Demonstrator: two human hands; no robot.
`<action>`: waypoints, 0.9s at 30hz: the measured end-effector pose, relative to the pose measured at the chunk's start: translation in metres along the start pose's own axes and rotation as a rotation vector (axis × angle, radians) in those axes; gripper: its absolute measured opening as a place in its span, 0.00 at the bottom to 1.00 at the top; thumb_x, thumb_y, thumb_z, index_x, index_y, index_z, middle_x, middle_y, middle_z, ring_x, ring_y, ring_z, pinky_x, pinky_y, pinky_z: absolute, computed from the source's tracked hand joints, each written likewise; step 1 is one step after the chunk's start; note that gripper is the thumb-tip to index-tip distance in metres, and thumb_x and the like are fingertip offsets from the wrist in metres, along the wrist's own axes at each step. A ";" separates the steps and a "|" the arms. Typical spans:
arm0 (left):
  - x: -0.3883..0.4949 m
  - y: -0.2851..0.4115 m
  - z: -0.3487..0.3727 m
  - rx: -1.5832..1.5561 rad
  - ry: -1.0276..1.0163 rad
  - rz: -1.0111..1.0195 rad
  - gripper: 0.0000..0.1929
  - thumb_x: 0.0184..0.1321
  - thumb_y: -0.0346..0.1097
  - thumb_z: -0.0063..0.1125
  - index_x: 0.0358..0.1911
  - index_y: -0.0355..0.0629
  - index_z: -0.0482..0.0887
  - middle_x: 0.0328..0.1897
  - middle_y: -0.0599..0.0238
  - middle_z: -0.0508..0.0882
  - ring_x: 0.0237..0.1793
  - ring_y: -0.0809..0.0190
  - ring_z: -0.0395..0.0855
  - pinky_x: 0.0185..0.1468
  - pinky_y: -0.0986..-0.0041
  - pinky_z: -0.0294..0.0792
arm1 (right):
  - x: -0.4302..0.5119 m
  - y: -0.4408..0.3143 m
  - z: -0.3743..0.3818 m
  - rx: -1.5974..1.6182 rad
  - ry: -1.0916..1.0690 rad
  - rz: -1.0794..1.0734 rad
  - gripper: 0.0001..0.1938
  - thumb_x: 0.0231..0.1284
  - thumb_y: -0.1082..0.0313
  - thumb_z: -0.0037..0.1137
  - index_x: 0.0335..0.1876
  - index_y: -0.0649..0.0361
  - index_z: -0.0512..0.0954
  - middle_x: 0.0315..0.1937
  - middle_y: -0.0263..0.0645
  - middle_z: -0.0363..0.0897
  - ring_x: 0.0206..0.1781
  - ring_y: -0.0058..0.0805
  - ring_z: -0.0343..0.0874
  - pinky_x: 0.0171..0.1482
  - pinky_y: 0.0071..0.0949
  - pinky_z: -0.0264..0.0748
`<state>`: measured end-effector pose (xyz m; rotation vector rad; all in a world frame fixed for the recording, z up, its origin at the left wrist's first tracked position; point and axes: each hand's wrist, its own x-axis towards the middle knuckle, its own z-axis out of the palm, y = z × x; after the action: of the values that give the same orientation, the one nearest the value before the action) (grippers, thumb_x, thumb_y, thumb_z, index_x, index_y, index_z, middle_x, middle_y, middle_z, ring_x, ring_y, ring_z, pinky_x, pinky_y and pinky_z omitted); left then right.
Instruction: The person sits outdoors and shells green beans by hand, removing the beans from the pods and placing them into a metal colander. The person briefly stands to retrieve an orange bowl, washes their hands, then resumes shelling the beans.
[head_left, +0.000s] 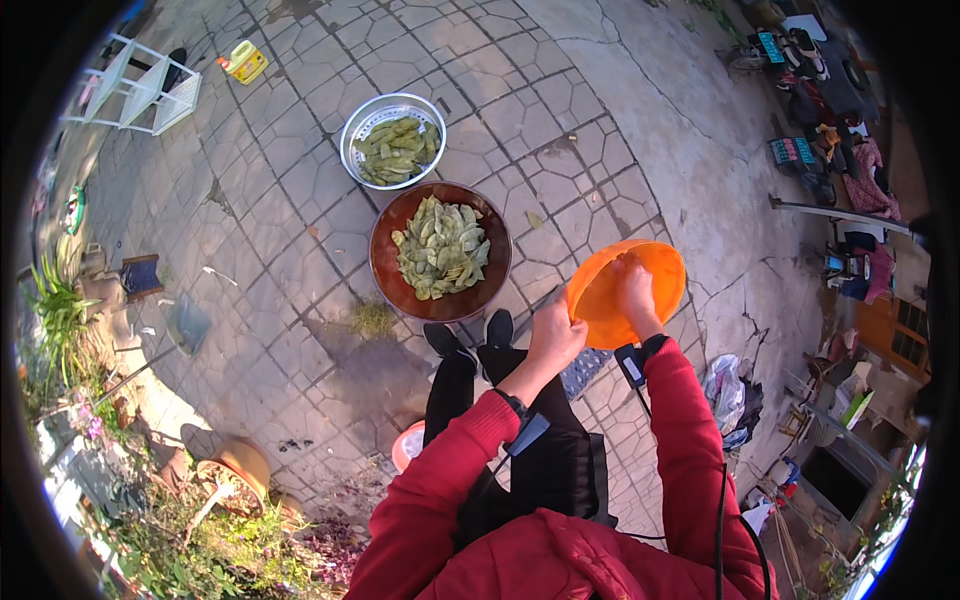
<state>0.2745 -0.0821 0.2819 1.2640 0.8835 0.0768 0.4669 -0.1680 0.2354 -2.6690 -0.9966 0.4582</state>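
My left hand (556, 335) grips the near left rim of an orange plastic basin (664, 281), which is tilted at my right side. Inside the basin is my right hand (636, 289); its fingertips touch or lie close to the inner wall, and whether they hold anything is hidden. In front of my feet stands a brown basin (382, 259) with a heap of pale green, flat bean pods (442, 247). Just beyond it, a metal colander (352, 142) holds darker green pods (399, 150).
A yellow jug (246, 63) and a white metal rack (142, 86) stand at the far left. Potted plants, including a tipped-looking terracotta pot (244, 469), line the lower left. Plastic bags (724, 394) lie on the ground at right. Cords hang near both my wrists.
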 end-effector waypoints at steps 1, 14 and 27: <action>0.008 0.003 -0.005 -0.002 0.020 0.020 0.25 0.57 0.25 0.51 0.61 0.37 0.75 0.28 0.52 0.87 0.22 0.59 0.88 0.25 0.72 0.81 | 0.008 -0.005 -0.001 0.050 0.060 -0.094 0.18 0.74 0.58 0.43 0.49 0.63 0.82 0.41 0.56 0.85 0.41 0.58 0.85 0.43 0.48 0.81; 0.170 -0.052 -0.002 -0.146 0.088 -0.142 0.24 0.58 0.23 0.50 0.61 0.34 0.76 0.33 0.56 0.87 0.28 0.63 0.89 0.31 0.74 0.84 | 0.154 0.041 0.102 0.033 -0.164 -0.018 0.10 0.65 0.69 0.49 0.42 0.65 0.80 0.37 0.60 0.83 0.46 0.61 0.82 0.48 0.52 0.78; 0.351 -0.228 0.040 -0.450 0.229 -0.209 0.25 0.59 0.19 0.50 0.62 0.36 0.74 0.42 0.52 0.87 0.31 0.60 0.90 0.29 0.71 0.83 | 0.288 0.104 0.252 -0.072 -0.556 0.178 0.29 0.75 0.43 0.38 0.50 0.67 0.78 0.49 0.65 0.80 0.53 0.59 0.80 0.54 0.49 0.76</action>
<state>0.4449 -0.0152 -0.0964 0.7484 1.1185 0.2445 0.6394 -0.0199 -0.0892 -2.7634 -0.9144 1.2747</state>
